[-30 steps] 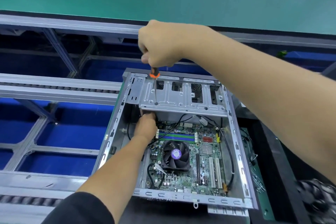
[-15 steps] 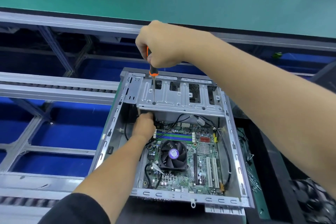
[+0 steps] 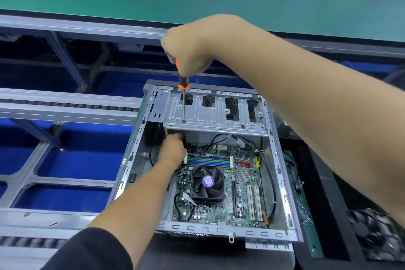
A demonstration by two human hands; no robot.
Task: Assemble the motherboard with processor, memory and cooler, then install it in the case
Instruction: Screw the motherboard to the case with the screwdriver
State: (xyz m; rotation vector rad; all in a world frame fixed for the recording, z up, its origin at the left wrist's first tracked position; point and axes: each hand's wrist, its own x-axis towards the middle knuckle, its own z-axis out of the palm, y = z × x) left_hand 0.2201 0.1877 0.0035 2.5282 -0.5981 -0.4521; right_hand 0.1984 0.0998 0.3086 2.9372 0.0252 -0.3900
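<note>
Motherboard [image 3: 221,184] found seated flat in the floor of the open case [image 3: 282,182], with cooler [image 3: 207,182] mounted near its centre and memory slots [image 3: 208,161] lying just beyond the fan; whether modules filled those slots could not be told, and the processor, if fitted, sat hidden beneath the cooler. Assembly of the board therefore judged largely complete, and placement in the case done. Fastening work observed at the far end: right hand [image 3: 190,50] closed around the orange-and-black handle of a screwdriver [image 3: 183,94], shaft held upright, tip resting at a hole on the left part of the drive cage [image 3: 214,114]. Left hand [image 3: 173,149] reached in under the near edge of that cage, at the far left corner of the board; fingers hidden, so grip state not determinable. Loose black cables [image 3: 271,173] noted along the right side of the board. Remaining, by judgement: securing of screws, cable connection and closing of the case.
</note>
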